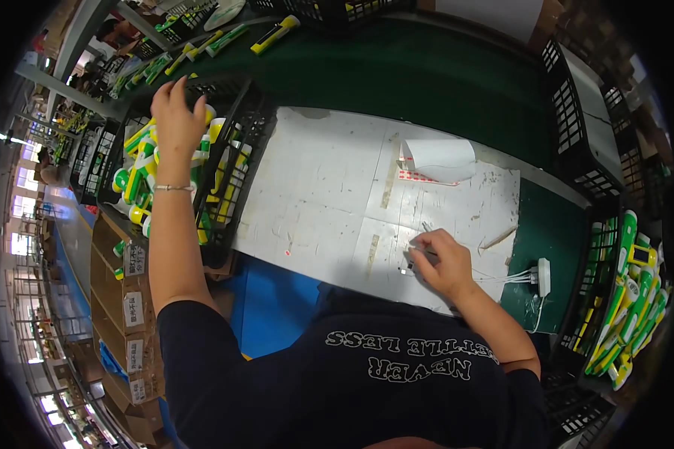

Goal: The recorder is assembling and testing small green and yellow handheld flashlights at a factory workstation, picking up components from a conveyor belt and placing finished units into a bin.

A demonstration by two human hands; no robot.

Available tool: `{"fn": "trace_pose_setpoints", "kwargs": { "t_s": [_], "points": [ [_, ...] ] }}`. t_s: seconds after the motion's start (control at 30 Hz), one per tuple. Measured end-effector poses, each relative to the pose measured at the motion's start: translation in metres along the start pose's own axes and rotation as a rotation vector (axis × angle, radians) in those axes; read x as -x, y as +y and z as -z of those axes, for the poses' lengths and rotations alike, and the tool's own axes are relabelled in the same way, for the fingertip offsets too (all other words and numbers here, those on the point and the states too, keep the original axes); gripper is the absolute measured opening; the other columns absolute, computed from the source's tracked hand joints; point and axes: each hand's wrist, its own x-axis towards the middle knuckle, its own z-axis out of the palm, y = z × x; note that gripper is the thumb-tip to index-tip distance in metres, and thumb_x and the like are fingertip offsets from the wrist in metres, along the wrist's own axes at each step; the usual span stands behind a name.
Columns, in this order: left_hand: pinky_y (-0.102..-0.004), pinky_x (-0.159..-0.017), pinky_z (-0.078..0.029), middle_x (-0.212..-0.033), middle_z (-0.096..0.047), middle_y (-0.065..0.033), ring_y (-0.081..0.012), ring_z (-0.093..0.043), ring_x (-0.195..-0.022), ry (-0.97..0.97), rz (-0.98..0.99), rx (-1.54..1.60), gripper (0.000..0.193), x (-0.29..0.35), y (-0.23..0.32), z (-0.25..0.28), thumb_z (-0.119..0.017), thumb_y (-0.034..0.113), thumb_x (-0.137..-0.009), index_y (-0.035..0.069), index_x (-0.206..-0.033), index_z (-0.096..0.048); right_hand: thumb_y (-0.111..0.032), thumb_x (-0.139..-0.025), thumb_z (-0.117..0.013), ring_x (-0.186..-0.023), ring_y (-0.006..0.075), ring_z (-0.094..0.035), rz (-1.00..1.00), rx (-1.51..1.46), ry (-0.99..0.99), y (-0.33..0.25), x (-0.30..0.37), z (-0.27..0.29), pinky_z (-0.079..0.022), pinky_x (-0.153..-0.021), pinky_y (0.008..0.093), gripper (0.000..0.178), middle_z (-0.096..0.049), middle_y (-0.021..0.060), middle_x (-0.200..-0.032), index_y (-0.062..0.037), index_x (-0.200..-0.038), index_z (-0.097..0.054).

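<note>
At the far left, cardboard boxes (131,314) stood stacked below the counter edge, each bearing a white rectangular label with dark print. Just right of them the left hand (176,116) hovered over a black plastic crate (236,161) full of yellow, green and white flashlights (138,176), its fingers spread apart and gripping nothing, reaching down toward the pile. To take one cleanly, it would do best to settle on a single body lying uppermost and close around its middle, rather than rake through the tangle and wedge others against the crate's lattice wall. More of the same flashlights (273,34) lay along the dark green conveyor belt (427,82) beyond. In the middle, the scuffed white counter (314,187) carried a curled white paper sheet (442,159) with a strip of small red-and-white labels just beneath it. Further right, the right hand (442,263) rested on the counter, fingers pinched together on a small slim tool or part that was too small to identify; keeping it planted there would steady the reach. A white power strip (543,277) lay near it, and another crate of green and yellow flashlights (625,299) stood at the far right.
</note>
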Motion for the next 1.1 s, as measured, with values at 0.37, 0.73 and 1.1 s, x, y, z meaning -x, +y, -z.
{"fn": "trace_pose_setpoints", "kwargs": {
  "t_s": [0.37, 0.73, 1.1],
  "points": [
    [-0.0451, -0.099, -0.037, -0.138, -0.032, -0.0159, -0.0322, -0.032, -0.127, -0.508, 0.394, 0.158, 0.062, -0.082, 0.071, -0.275, -0.061, 0.025, -0.077, 0.008, -0.132, -0.037, -0.003, -0.071, -0.063, -0.056, 0.0195, -0.058, -0.008, -0.159, -0.032, 0.012, -0.014, 0.001, -0.045, -0.049, 0.0266, 0.012, -0.06, 0.0059, -0.073, -0.0083, -0.081, -0.059],
    [-0.0475, -0.098, -0.032, -0.141, -0.031, -0.0097, -0.0313, -0.033, -0.127, -0.696, 0.705, -0.214, 0.074, -0.129, 0.028, -0.318, -0.063, 0.039, -0.078, 0.024, -0.14, -0.027, -0.001, -0.068, -0.066, -0.052, 0.0191, -0.054, -0.064, -0.285, -0.102, 0.032, -0.013, 0.006, -0.041, -0.044, 0.0273, 0.012, -0.052, 0.0061, -0.063, -0.0047, -0.074, -0.057],
    [-0.0413, -0.081, -0.047, -0.104, -0.06, -0.0175, -0.0343, -0.058, -0.099, -0.354, 0.902, 0.352, 0.045, -0.052, 0.057, -0.288, -0.061, 0.028, -0.082, -0.002, -0.108, -0.042, 0.0, -0.072, -0.062, -0.062, 0.0217, -0.062, -0.101, -0.293, -0.024, 0.02, -0.01, 0.004, -0.047, -0.052, 0.0276, 0.01, -0.06, 0.0073, -0.074, -0.0061, -0.078, -0.058]
  ]
}}
